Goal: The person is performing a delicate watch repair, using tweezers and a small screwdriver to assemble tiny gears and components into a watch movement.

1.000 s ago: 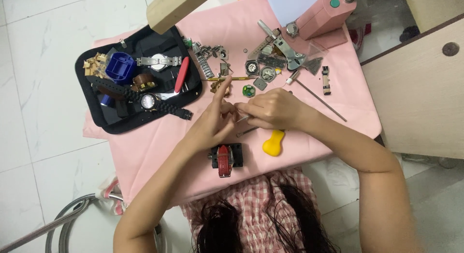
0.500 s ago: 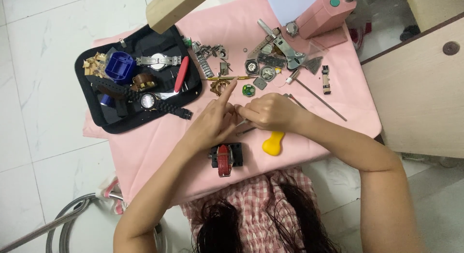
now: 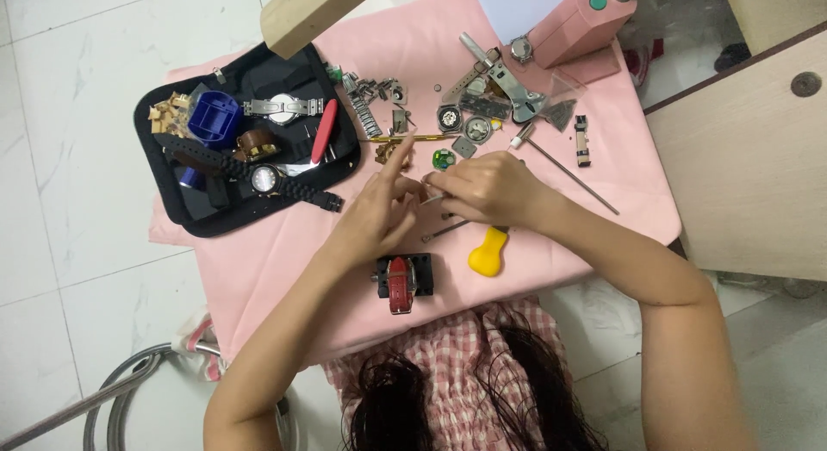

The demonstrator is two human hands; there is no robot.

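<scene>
My two hands meet over the middle of the pink cloth (image 3: 284,253). My left hand (image 3: 375,214) pinches a small metal part between thumb and fingers, with its index finger raised. My right hand (image 3: 491,188) is closed around a thin silvery tool (image 3: 433,198) whose tip touches that part. Below the right hand lies a yellow-handled tool (image 3: 488,255), its metal shaft partly hidden. A red watch sits in a black holder (image 3: 404,280) just in front of my left wrist.
A black tool case (image 3: 172,218) at the left holds watches, a blue box and a red-handled tool. Loose watch parts, a green disc (image 3: 442,161) and a long metal rod (image 3: 568,171) lie beyond my hands. A pink press (image 3: 579,24) stands behind them, with a wooden cabinet (image 3: 749,158) at right.
The hands stay together at the same spot. Only the fingers shift slightly; my left index finger remains raised.
</scene>
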